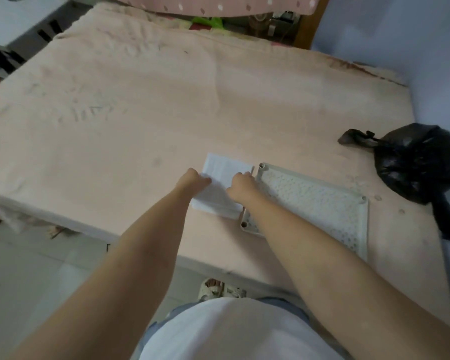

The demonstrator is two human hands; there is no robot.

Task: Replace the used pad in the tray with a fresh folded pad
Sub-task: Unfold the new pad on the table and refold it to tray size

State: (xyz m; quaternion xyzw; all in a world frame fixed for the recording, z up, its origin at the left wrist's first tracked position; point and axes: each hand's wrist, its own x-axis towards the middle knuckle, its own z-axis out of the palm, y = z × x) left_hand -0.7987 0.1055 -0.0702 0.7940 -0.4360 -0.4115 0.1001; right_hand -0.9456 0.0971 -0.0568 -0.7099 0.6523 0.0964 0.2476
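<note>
White folded pad (225,178), pale grey tray (320,203) dotted with holes, black bag (418,162), peach-pink bedcover (140,113).

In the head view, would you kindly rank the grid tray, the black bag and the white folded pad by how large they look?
1. Grid tray, largest.
2. Black bag, though its trailing handles make this rough.
3. White folded pad, smallest, but both hands cover part of it, so its full extent is unsure.

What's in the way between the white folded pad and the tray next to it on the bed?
Nothing visible. The folded pad lies right beside the tray, at its left edge, with both hands already on it: left hand, right hand. The tray's perforated grid shows no pad on it. The black bag sits off to the far side.
</note>
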